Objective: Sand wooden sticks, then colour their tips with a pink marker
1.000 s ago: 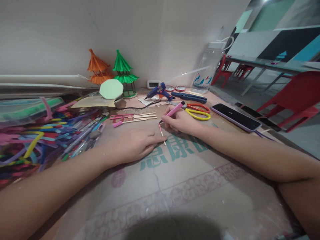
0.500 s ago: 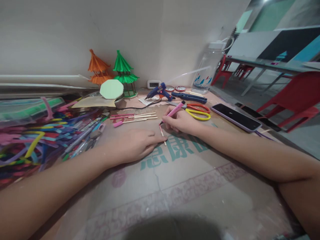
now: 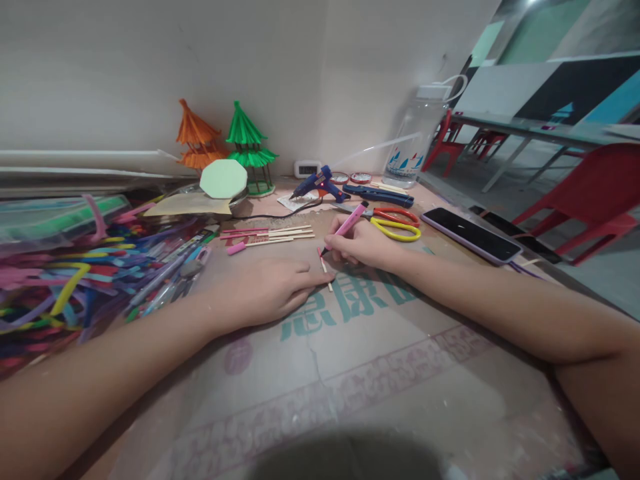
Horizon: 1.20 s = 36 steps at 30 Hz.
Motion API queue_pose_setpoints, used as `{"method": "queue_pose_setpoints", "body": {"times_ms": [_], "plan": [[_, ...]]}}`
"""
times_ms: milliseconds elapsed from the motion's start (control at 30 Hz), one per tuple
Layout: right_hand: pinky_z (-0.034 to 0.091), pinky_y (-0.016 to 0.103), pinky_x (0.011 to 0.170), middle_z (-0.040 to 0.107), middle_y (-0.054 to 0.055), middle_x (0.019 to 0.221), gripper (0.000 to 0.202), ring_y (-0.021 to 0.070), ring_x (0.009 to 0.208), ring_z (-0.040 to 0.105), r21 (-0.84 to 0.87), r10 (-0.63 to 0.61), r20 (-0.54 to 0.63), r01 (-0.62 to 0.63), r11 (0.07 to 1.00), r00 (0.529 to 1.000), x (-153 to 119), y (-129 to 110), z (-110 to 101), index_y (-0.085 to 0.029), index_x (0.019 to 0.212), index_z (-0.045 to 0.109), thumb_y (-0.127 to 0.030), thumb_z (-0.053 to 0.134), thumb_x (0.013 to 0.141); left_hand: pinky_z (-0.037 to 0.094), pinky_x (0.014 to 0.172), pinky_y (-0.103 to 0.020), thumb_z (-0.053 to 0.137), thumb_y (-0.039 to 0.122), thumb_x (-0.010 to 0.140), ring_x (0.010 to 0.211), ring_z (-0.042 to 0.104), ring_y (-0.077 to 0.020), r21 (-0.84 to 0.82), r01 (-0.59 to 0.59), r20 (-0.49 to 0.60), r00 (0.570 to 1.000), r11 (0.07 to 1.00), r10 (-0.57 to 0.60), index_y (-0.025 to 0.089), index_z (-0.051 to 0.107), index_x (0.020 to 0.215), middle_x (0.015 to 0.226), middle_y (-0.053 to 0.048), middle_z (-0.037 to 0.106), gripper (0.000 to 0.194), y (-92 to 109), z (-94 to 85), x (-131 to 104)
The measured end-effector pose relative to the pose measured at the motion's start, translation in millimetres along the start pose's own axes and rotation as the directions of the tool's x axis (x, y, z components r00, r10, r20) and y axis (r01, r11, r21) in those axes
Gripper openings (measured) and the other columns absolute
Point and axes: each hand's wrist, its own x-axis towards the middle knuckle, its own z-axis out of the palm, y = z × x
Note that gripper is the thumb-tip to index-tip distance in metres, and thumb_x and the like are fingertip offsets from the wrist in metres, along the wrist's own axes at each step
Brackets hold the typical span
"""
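Note:
My right hand is closed around a pink marker, whose dark tip meets the upper part of a thin wooden stick. That stick lies on the cardboard and is pink at its far end, pale at the near end. My left hand rests low on the board, index finger stretched out and its tip pressing on the stick; the other fingers are partly hidden. Left of the marker lie several sticks, some pink along part of their length. Beside them is the pink marker cap.
Behind the hands are a blue glue gun, scissors, blue pliers-like tool and a water bottle. A phone lies right. Pipe cleaners crowd the left; green and orange pavilion models stand behind.
The marker tip has shifted slightly down along the stick, towards my left fingertip. My left hand stays in place on the stick.

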Motion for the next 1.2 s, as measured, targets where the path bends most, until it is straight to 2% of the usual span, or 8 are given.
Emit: {"method": "queue_pose_setpoints", "body": {"times_ms": [233,467,800,1000,1200], "plan": [[0.035,0.019,0.042,0.062,-0.004,0.057,0.017,0.0081,0.045,0.047,0.017,-0.027,0.061,0.026,1.000,0.998,-2.4,-2.8,-0.4,-0.020,0.080,0.053,-0.030,0.065,0.087,0.048,0.072,-0.028,0.040,0.029,0.103,0.087,0.070,-0.0196,0.013,0.005,0.005,1.000,1.000,-0.005,0.031,0.063,0.140,0.101,-0.004,0.075,0.043,1.4,-1.0,0.3],[0.036,0.020,0.043,0.060,-0.006,0.057,0.016,0.0082,0.044,0.047,-0.020,-0.024,-0.008,0.024,1.000,1.000,-2.0,-3.8,1.6,-0.021,0.083,0.052,-0.031,0.063,0.089,0.049,0.075,-0.029,0.039,0.029,0.104,0.090,0.070,-0.0201,-0.001,0.004,-0.003,1.000,1.000,-0.004,0.032,0.062,0.140,0.104,-0.004,0.075,0.043,0.1,1.0,-0.4],[0.038,0.021,0.048,0.062,-0.003,0.058,0.014,0.0097,0.050,0.052,0.001,-0.056,0.076,0.056,0.998,0.995,-2.2,-2.4,-0.9,-0.020,0.078,0.053,-0.027,0.063,0.086,0.047,0.074,-0.029,0.035,0.041,0.109,0.090,0.070,-0.0198,-0.026,0.005,0.002,1.000,1.000,-0.005,0.033,0.062,0.139,0.106,-0.004,0.075,0.042,-0.8,1.4,0.5],[0.038,0.022,0.047,0.062,-0.003,0.059,0.016,0.0105,0.049,0.052,-0.064,-0.058,0.014,0.058,0.996,0.998,-2.6,-3.9,0.6,-0.020,0.083,0.054,-0.031,0.063,0.089,0.049,0.080,-0.032,0.036,0.045,0.108,0.097,0.071,-0.0213,-0.087,0.028,-0.012,1.000,0.996,-0.029,0.032,0.063,0.137,0.110,-0.002,0.076,0.041,-0.7,2.9,0.1],[0.038,0.021,0.046,0.062,-0.003,0.060,0.016,0.0101,0.048,0.051,-0.055,-0.057,0.021,0.058,0.997,0.998,-2.1,-3.9,1.0,-0.020,0.084,0.054,-0.031,0.063,0.090,0.049,0.081,-0.030,0.034,0.044,0.109,0.098,0.071,-0.0199,-0.069,0.020,-0.027,0.999,0.997,-0.022,0.032,0.063,0.137,0.112,-0.003,0.075,0.042,-1.3,3.9,-1.0]]}}
